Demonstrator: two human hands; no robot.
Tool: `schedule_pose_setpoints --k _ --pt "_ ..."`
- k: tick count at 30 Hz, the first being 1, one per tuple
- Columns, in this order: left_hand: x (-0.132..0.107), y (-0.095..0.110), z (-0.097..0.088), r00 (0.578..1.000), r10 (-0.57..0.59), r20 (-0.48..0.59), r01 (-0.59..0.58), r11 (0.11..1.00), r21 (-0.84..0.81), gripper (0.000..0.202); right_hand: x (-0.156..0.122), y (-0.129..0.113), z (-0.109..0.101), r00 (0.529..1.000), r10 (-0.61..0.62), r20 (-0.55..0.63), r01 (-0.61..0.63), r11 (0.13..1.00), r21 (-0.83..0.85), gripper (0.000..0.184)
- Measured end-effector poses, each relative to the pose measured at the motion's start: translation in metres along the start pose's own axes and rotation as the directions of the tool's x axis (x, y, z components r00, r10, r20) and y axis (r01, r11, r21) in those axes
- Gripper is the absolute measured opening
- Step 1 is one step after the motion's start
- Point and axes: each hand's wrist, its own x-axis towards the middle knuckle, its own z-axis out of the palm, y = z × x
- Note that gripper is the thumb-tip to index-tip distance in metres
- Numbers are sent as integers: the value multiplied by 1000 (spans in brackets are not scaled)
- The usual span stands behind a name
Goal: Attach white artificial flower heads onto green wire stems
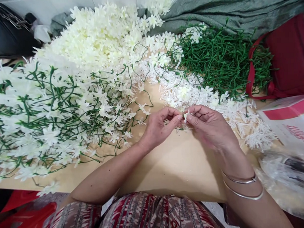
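Observation:
My left hand [164, 124] and my right hand [208, 125] meet over the middle of the table, fingertips almost touching. Between the right thumb and forefinger is a small white artificial flower [186, 116]. The left thumb and forefinger pinch a green stem end at its base; most of that stem is hidden by the fingers. Just beyond the hands lie loose white stamens [173, 90] in a long strip. To the left spreads a heap of assembled white flowers on green stems [67, 110].
Loose cream petals [101, 36] are piled at the back left, bare green stems [215, 58] at the back right. A red bag [288, 56], a printed white bag [289, 122] and clear plastic [289, 179] line the right side. Grey-green cloth [213, 13] runs along the wall.

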Motion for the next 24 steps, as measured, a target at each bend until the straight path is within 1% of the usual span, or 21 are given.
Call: schedule_pose_setpoints --k 3,7,13,18,24 --pt "0 -4 0 1000 22 16 -21 1000 -8 34 1 1 0 999 -20 -36 19 1000 -23 30" --pt "1 -7 0 999 23 22 -23 999 -28 38 1 3 -1 998 -38 -47 36 998 -46 32" --pt "0 -6 0 1000 23 11 -23 999 28 38 -1 5 -1 995 -47 -92 38 995 -95 43" --pt "-2 -3 0 1000 -20 13 20 999 45 40 -2 4 -1 997 -44 -67 34 989 -144 40" --pt "-2 -1 2 1000 -12 5 12 1000 17 42 1 1 2 999 -15 -33 11 995 -96 42"
